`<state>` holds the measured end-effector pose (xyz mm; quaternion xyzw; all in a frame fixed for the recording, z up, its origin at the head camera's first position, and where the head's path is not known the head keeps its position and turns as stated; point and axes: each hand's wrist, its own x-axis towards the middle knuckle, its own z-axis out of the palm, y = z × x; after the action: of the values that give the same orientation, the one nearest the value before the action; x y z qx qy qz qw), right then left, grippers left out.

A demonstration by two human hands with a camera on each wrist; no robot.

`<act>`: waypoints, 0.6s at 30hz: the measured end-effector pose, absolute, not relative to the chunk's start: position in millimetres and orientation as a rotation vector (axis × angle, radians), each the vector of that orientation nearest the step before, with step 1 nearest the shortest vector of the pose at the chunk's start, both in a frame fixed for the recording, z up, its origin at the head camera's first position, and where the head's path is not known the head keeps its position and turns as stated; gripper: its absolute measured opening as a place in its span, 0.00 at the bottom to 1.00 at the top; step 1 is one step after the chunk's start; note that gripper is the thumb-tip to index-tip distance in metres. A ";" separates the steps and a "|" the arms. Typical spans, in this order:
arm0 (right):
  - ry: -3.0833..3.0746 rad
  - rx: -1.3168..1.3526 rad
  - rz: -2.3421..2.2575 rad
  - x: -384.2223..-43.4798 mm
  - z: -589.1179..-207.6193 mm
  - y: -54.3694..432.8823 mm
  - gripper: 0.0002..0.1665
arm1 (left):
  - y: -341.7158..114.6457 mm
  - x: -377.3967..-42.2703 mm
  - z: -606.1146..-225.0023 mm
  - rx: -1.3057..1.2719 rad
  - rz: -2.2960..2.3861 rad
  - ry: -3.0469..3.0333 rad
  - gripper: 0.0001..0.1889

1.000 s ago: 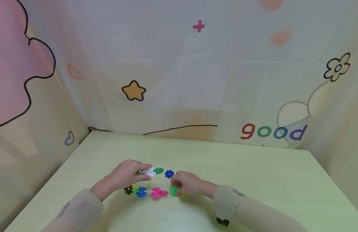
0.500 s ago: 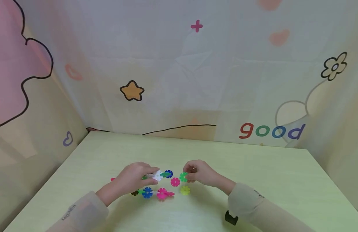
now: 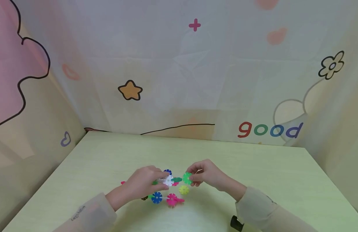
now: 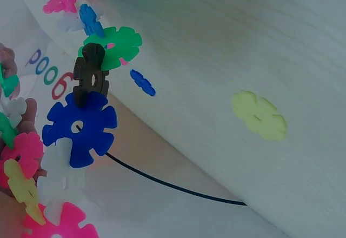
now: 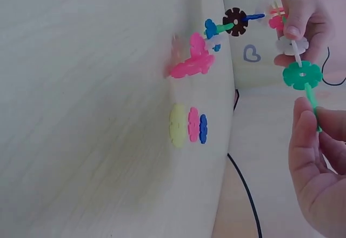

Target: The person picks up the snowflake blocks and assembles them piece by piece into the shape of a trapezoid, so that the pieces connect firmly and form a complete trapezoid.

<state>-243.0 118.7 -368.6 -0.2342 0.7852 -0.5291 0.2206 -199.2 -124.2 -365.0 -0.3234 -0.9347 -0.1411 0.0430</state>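
Notched plastic snowflake discs are slotted together into a long, bent chain. My left hand (image 3: 141, 185) holds the chain, thumb and fingers around the white disc (image 3: 168, 180) near one end. Beyond it, the dark green disc (image 5: 294, 78) forms that end. My right hand (image 3: 209, 177) pinches a light green disc (image 3: 187, 178) by its edge; in the right wrist view its far edge meets the dark green disc. The chain's other stretch, with a blue disc (image 3: 157, 197) and a pink disc (image 3: 171, 199), hangs nearer the body. My left hand hides part of the chain.
Loose discs lie on the pale table (image 3: 254, 180) below the hands: a yellow one (image 3: 184, 190), a blue one (image 3: 167, 172) and a pink one (image 5: 193, 124). A printed cloth (image 3: 167, 80) stands behind the table's far edge.
My right hand has lifted the light green disc off the table and brought it up to the chain's end. My left hand has moved right with the chain, uncovering less of the loose discs.
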 end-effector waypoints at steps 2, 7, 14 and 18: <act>2.165 -0.642 -1.464 -241.0 -369.0 120.0 0.10 | -122.1 -198.4 -365.0 -0.997 -0.443 -2.858 0.22; 2.161 -0.628 -1.459 -237.6 -369.4 124.9 0.11 | -117.9 -197.3 -365.6 -1.009 -0.456 -2.871 0.22; 2.134 -0.630 -1.457 -233.0 -366.6 131.0 0.13 | -113.1 -194.9 -362.5 -1.067 -0.476 -2.873 0.21; 2.125 -0.615 -1.460 -232.2 -367.5 133.0 0.12 | -110.9 -194.3 -362.8 -1.112 -0.471 -2.842 0.20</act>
<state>-232.2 133.0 -367.5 -0.2250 0.7776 -0.5345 0.2430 -194.3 -110.9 -362.8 -0.3601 -0.9200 -0.1525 0.0268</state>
